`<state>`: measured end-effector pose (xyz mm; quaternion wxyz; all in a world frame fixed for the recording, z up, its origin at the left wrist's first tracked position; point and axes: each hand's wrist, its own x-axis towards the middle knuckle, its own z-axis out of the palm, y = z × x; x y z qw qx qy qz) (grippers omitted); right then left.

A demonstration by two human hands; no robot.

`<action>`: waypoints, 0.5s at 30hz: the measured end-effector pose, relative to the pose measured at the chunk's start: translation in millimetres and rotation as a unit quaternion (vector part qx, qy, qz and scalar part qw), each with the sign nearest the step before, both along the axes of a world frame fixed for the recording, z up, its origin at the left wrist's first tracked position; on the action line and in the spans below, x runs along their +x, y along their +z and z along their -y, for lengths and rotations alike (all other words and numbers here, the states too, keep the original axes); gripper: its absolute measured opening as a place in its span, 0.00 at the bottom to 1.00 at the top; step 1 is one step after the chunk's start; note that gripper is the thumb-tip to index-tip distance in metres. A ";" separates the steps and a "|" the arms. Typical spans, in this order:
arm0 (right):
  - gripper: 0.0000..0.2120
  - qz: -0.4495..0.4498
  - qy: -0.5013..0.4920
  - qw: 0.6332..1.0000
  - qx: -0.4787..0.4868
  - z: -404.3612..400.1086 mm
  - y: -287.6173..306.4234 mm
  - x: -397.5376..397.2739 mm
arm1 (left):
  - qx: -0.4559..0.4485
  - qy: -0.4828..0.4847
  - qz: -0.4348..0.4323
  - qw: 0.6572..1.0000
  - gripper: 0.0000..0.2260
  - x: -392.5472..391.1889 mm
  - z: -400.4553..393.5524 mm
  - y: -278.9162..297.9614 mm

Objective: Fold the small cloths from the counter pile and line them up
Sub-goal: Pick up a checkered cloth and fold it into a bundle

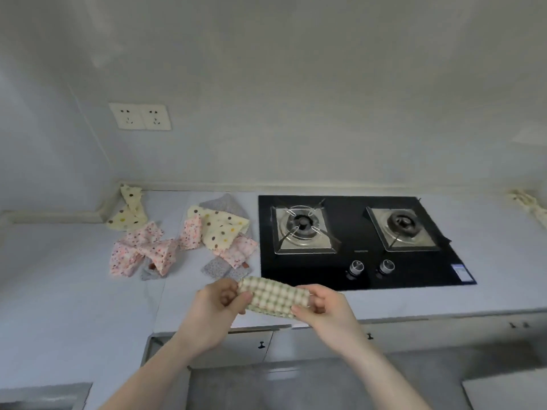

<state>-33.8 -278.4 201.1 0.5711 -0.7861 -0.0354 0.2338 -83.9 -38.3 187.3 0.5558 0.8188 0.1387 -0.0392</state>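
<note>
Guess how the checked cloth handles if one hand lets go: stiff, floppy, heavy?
Probably floppy: the checked cloth sags between the left hand and right hand, each pinching an end. Likely light, since fingertip pinches carry it. Released, it would likely droop and unfold, like the crumpled cloths in the pile.

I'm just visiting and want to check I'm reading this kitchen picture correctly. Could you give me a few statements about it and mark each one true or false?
1. Both hands hold the checked cloth, the left hand at one end and the right hand at the other. True.
2. The checked cloth lies flat on the counter. False: it is held up in the hands.
3. Loose patterned cloths lie to the left of the stove. True.
4. A pot sits on the left burner. False: both burners are bare.
5. The stove has two knobs at its front. True.
</note>
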 end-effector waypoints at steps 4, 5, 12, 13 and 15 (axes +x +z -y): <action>0.12 0.006 -0.085 0.996 0.019 57.0 10.8 5.0 | -0.010 -0.065 0.007 0.998 0.12 38.7 53.6 19.7; 0.12 0.008 -0.107 0.994 0.023 72.2 13.0 6.7 | -0.009 -0.082 0.012 0.997 0.11 48.6 69.3 23.1; 0.10 0.022 -0.206 0.977 0.058 205.2 15.4 30.6 | 0.033 -0.157 0.033 0.987 0.08 114.4 206.2 44.3; 0.10 0.024 -0.216 0.974 0.065 229.1 15.6 35.5 | 0.037 -0.165 0.033 0.985 0.08 123.1 231.0 47.8; 0.10 0.030 -0.240 0.967 0.077 279.9 15.8 43.5 | 0.054 -0.185 0.040 0.980 0.09 138.1 283.2 55.0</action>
